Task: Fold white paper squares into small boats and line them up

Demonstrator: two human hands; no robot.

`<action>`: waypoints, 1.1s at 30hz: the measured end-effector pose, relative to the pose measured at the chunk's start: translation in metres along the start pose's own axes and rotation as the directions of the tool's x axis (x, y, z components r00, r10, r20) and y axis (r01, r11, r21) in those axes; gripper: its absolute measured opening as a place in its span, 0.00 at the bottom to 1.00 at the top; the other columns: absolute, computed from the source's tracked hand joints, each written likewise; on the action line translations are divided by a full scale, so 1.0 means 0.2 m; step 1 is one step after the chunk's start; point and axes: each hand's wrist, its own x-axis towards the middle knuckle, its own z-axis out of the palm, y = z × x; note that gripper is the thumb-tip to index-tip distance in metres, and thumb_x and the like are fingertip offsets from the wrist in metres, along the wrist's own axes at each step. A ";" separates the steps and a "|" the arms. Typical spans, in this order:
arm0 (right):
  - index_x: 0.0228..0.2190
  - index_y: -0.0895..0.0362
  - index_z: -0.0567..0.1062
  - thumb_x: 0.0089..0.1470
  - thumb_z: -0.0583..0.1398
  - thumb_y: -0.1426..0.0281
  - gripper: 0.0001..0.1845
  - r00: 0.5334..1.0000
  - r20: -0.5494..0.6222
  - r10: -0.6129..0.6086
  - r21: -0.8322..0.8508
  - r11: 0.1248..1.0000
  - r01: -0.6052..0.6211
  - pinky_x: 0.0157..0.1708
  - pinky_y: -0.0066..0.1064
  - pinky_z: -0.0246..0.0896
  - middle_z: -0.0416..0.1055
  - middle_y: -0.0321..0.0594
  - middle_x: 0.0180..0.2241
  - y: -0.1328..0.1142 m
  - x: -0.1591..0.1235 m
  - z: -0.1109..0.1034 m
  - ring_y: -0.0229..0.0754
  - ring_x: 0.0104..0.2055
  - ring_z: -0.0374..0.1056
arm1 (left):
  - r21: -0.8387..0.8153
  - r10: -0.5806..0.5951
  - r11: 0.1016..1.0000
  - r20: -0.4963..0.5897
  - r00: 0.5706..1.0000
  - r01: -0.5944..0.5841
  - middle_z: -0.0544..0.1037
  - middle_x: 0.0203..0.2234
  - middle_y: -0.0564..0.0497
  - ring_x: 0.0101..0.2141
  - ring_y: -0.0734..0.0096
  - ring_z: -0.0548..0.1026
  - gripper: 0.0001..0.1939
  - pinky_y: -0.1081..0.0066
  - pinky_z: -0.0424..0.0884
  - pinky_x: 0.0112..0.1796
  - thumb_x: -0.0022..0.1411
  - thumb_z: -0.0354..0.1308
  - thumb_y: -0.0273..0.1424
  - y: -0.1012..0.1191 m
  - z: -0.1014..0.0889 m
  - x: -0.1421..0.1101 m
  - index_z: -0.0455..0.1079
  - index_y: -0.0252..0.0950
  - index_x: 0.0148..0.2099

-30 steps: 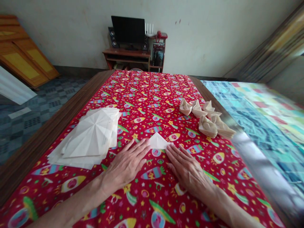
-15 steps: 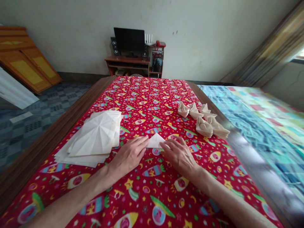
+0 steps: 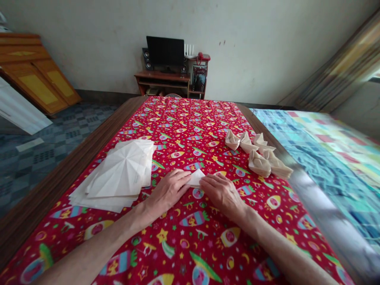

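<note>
A small piece of white folded paper [image 3: 196, 179] lies at the middle of the red patterned cloth, its peak pointing away from me. My left hand [image 3: 173, 187] grips its left side, fingers together and thumb low along the near edge. On the right side, my right hand [image 3: 222, 193] holds it with fingers pressed together; its thumb is hidden. Both hands cover much of the paper. A stack of creased white paper sheets [image 3: 123, 170] lies left of my left hand. Several folded paper boats [image 3: 259, 162] stand grouped to the right, beyond my right hand.
The red cloth [image 3: 190, 247] covers a long brown table [image 3: 97, 136]. Along the right side is a bed with a blue checked cover [image 3: 285, 134]. Against the far wall, a desk [image 3: 163, 77] bears a monitor [image 3: 165, 51]; a wooden cabinet [image 3: 38, 75] stands at the left.
My fingers have closed in over the paper from both sides, so less of it shows. The whole view has shifted slightly; the sheets and boats rest where they were.
</note>
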 end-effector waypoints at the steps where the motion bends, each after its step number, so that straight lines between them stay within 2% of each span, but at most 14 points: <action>1: 0.38 0.59 0.71 0.60 0.52 0.74 0.08 1.000 -0.002 -0.004 -0.026 1.000 0.003 0.37 0.33 0.55 0.74 0.43 0.38 -0.01 0.01 0.00 0.41 0.39 0.67 | -0.014 -0.002 1.000 -0.018 1.000 0.002 0.76 0.45 0.47 0.46 0.67 0.71 0.12 0.64 0.71 0.47 0.66 0.49 0.28 0.00 0.00 0.00 0.70 0.33 0.49; 4: 0.37 0.59 0.70 0.58 0.52 0.77 0.08 1.000 0.002 0.030 -0.114 0.993 -0.029 0.31 0.32 0.53 0.73 0.42 0.31 -0.04 0.04 0.00 0.40 0.32 0.67 | -0.053 -0.015 0.999 -0.060 0.998 0.012 0.77 0.42 0.47 0.43 0.68 0.72 0.12 0.65 0.72 0.45 0.67 0.47 0.28 0.00 0.00 0.02 0.71 0.35 0.47; 6: 0.32 0.59 0.70 0.57 0.53 0.78 0.07 0.998 0.002 0.066 -0.143 0.988 -0.065 0.27 0.31 0.49 0.71 0.39 0.27 -0.05 0.06 -0.01 0.38 0.27 0.65 | -0.062 -0.047 0.997 -0.088 0.995 0.041 0.76 0.45 0.46 0.47 0.67 0.72 0.14 0.63 0.71 0.48 0.67 0.48 0.30 0.00 0.00 0.02 0.69 0.35 0.51; 9: 0.29 0.58 0.69 0.57 0.53 0.76 0.06 0.993 -0.030 0.112 -0.123 0.986 -0.115 0.25 0.30 0.45 0.69 0.36 0.24 -0.03 0.08 0.00 0.36 0.23 0.61 | -0.067 -0.145 0.988 -0.151 0.978 0.137 0.65 0.57 0.41 0.58 0.60 0.61 0.24 0.55 0.62 0.56 0.66 0.50 0.33 0.01 -0.02 0.01 0.54 0.35 0.62; 11: 0.29 0.57 0.68 0.59 0.53 0.74 0.07 0.986 -0.092 0.141 -0.107 0.983 -0.151 0.25 0.30 0.44 0.68 0.35 0.23 -0.01 0.08 0.00 0.35 0.22 0.59 | -0.128 -0.251 0.965 -0.199 0.947 0.229 0.55 0.62 0.39 0.61 0.57 0.54 0.33 0.52 0.59 0.57 0.65 0.51 0.36 0.02 -0.01 0.01 0.42 0.37 0.67; 13: 0.28 0.57 0.68 0.60 0.51 0.73 0.09 0.977 -0.157 0.148 -0.103 0.981 -0.165 0.25 0.30 0.44 0.67 0.35 0.22 -0.01 0.08 0.00 0.34 0.22 0.57 | -0.256 -0.370 0.913 -0.193 0.909 0.317 0.53 0.62 0.37 0.60 0.57 0.58 0.37 0.53 0.62 0.55 0.65 0.50 0.39 0.06 -0.01 0.01 0.33 0.37 0.68; 15: 0.27 0.57 0.67 0.61 0.50 0.73 0.11 0.971 -0.199 0.130 -0.098 0.984 -0.152 0.25 0.30 0.44 0.66 0.34 0.21 -0.02 0.09 0.00 0.34 0.22 0.56 | -0.375 -0.454 0.845 -0.128 0.882 0.381 0.57 0.60 0.36 0.55 0.59 0.66 0.37 0.56 0.67 0.52 0.66 0.48 0.40 0.09 0.01 0.02 0.30 0.37 0.68; 17: 0.27 0.57 0.67 0.60 0.50 0.74 0.11 0.968 -0.223 0.112 -0.084 0.987 -0.133 0.25 0.30 0.45 0.66 0.34 0.21 -0.04 0.10 -0.01 0.34 0.22 0.56 | -0.426 -0.481 0.806 -0.065 0.874 0.411 0.63 0.57 0.37 0.51 0.61 0.70 0.35 0.57 0.69 0.51 0.66 0.47 0.39 0.13 0.01 0.04 0.34 0.37 0.67; 19: 0.27 0.57 0.67 0.60 0.50 0.74 0.10 0.964 -0.243 0.112 -0.060 0.990 -0.130 0.25 0.29 0.46 0.66 0.33 0.21 -0.07 0.12 -0.01 0.33 0.22 0.57 | -0.428 -0.470 0.808 -0.051 0.881 0.406 0.68 0.53 0.41 0.51 0.62 0.70 0.31 0.58 0.68 0.52 0.66 0.47 0.37 0.15 0.01 0.07 0.41 0.37 0.66; 24: 0.26 0.57 0.67 0.58 0.51 0.72 0.10 0.945 -0.255 0.205 -0.011 0.977 -0.214 0.24 0.29 0.46 0.67 0.34 0.20 -0.11 0.14 0.00 0.34 0.22 0.60 | -0.346 -0.424 0.867 -0.134 0.896 0.359 0.74 0.47 0.45 0.49 0.63 0.72 0.23 0.62 0.70 0.50 0.61 0.47 0.26 0.14 0.01 0.11 0.58 0.37 0.59; 26: 0.31 0.58 0.69 0.57 0.52 0.70 0.07 0.931 -0.261 0.257 -0.012 0.963 -0.269 0.24 0.29 0.46 0.69 0.35 0.22 -0.11 0.14 0.00 0.35 0.23 0.62 | -0.308 -0.396 0.891 -0.172 0.902 0.332 0.74 0.45 0.45 0.48 0.62 0.72 0.23 0.62 0.70 0.49 0.58 0.48 0.24 0.14 0.01 0.11 0.61 0.37 0.57; 29: 0.39 0.58 0.70 0.58 0.51 0.67 0.11 0.922 -0.249 0.296 -0.018 0.950 -0.310 0.22 0.29 0.43 0.71 0.35 0.22 -0.10 0.15 -0.01 0.35 0.21 0.62 | -0.280 -0.379 0.905 -0.194 0.905 0.319 0.75 0.40 0.46 0.43 0.63 0.73 0.22 0.64 0.71 0.46 0.56 0.49 0.23 0.15 0.00 0.11 0.64 0.36 0.54; 33: 0.32 0.56 0.72 0.58 0.50 0.71 0.11 0.918 -0.207 0.339 -0.012 0.937 -0.348 0.21 0.28 0.38 0.70 0.34 0.19 -0.06 0.13 0.00 0.33 0.18 0.60 | -0.247 -0.392 0.905 -0.174 0.904 0.345 0.73 0.32 0.50 0.32 0.70 0.72 0.24 0.69 0.73 0.37 0.55 0.50 0.21 0.15 -0.03 0.11 0.63 0.35 0.55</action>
